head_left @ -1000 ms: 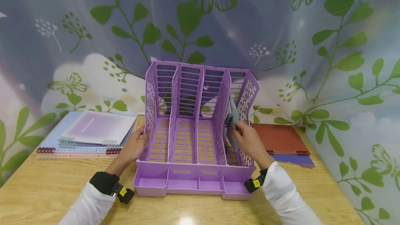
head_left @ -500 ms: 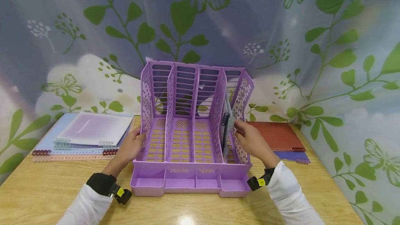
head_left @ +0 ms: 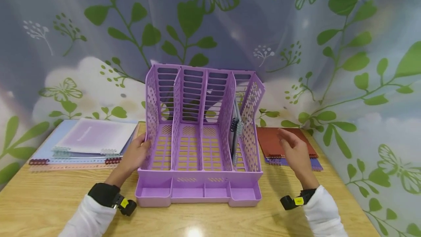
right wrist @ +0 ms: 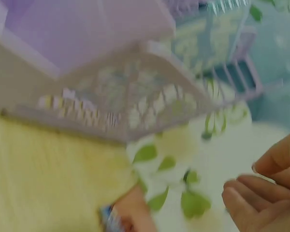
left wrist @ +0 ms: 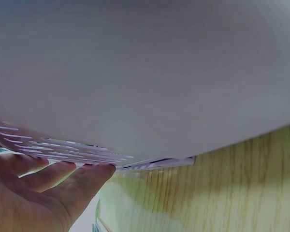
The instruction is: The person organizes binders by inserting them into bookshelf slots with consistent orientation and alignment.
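Observation:
A purple desk file organizer (head_left: 197,189) stands on the table, with tall slots behind a low front tray. My left hand (head_left: 136,153) rests against its left side wall; in the left wrist view the fingers (left wrist: 82,186) lie fairly straight on the slotted panel. Upright in the rightmost slot are grey-green spiral notebooks (head_left: 236,131), leaning by the divider. My right hand (head_left: 297,156) is off the organizer with nothing in it, its fingers loosely bent. It overlaps a red-brown spiral notebook (head_left: 269,142) that lies on a blue notebook (head_left: 316,164).
To the left lies a stack of spiral notebooks, a white-and-lilac one (head_left: 93,134) on top of a light blue one (head_left: 41,151). A curtain (head_left: 210,28) printed with leaves and butterflies hangs behind the wooden table (head_left: 108,218).
My right hand has let go of the grey-green notebook, now upright in the right slot, and moved right over the red-brown notebook. The left hand keeps its place on the organizer.

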The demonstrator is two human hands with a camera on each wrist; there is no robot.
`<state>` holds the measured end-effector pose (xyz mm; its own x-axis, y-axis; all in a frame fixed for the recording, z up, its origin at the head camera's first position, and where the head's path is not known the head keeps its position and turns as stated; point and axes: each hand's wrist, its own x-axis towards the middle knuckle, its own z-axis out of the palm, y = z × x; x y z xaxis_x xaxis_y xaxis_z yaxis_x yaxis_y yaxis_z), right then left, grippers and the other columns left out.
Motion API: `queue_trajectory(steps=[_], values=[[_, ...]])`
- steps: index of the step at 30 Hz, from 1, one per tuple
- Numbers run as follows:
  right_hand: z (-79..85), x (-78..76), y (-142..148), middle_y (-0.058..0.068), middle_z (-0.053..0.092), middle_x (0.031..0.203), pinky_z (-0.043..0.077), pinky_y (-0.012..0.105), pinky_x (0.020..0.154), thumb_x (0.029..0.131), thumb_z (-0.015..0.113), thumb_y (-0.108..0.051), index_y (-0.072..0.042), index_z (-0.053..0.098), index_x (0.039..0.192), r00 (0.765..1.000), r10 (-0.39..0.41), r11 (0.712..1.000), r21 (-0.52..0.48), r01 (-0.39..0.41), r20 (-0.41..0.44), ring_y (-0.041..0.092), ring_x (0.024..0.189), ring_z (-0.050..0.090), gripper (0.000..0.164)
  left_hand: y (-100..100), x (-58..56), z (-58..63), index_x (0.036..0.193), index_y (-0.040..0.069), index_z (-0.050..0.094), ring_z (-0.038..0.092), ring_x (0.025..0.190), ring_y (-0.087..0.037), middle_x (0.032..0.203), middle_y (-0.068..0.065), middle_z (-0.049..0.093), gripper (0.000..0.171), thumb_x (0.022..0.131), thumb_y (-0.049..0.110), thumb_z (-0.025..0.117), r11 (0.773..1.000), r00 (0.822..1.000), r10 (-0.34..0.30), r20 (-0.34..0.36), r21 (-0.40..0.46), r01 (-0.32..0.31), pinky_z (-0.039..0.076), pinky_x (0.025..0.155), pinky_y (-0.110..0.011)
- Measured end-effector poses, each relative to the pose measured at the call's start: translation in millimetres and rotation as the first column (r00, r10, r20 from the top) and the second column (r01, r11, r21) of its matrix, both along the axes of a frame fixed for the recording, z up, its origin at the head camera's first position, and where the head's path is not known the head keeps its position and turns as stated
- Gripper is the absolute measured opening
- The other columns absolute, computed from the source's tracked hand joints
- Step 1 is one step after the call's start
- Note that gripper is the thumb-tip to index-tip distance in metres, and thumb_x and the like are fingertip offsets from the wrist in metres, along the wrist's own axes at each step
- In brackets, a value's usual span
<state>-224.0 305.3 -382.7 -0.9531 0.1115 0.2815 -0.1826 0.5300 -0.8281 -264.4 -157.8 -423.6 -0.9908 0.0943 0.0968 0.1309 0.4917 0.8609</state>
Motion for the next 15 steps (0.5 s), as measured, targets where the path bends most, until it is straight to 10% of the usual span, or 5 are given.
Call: queue_trajectory(steps=[8, 11, 15], values=[[-26.2, 15.4, 38.1, 0.019, 0.028, 0.151, 0.037, 0.027, 0.103, 0.103, 0.037, -0.021, -0.002, 0.023, 0.150, 0.956, -0.182, 0.934, -0.264, 0.241, 0.228, 0.032, 0.133, 0.035, 0.053, -1.0, 1.1, 0.7, 0.142, -0.008, 0.036, 0.055, 0.107, -0.040, 0.117, -0.031, 0.057, 0.047, 0.102, 0.016, 0.030, 1.000, 1.000, -0.012, 0.004, 0.005, 0.012, 0.042, 0.092, -0.053], [-34.0, 19.2, 47.1, 0.018, 0.018, 0.154, 0.032, 0.027, 0.105, 0.104, 0.034, -0.021, -0.001, 0.013, 0.152, 0.940, -0.174, 0.865, -0.411, 0.289, 0.295, 0.029, 0.137, 0.028, 0.056, -0.1, 1.3, 0.5, 0.143, -0.008, 0.034, 0.054, 0.108, -0.041, 0.118, -0.031, 0.056, 0.047, 0.103, 0.016, 0.029, 1.000, 1.000, -0.017, 0.005, 0.003, 0.017, 0.041, 0.093, -0.054], [-40.4, 21.9, 56.0, 0.018, 0.009, 0.155, 0.032, 0.020, 0.103, 0.104, 0.031, -0.018, 0.000, 0.003, 0.151, 0.935, -0.089, 0.695, -0.650, 0.306, 0.345, 0.019, 0.137, 0.028, 0.058, 0.3, 0.4, -0.2, 0.142, -0.008, 0.035, 0.055, 0.107, -0.042, 0.116, -0.032, 0.057, 0.046, 0.102, 0.015, 0.030, 1.000, 1.000, -0.014, -0.004, 0.006, 0.014, 0.041, 0.094, -0.054]])
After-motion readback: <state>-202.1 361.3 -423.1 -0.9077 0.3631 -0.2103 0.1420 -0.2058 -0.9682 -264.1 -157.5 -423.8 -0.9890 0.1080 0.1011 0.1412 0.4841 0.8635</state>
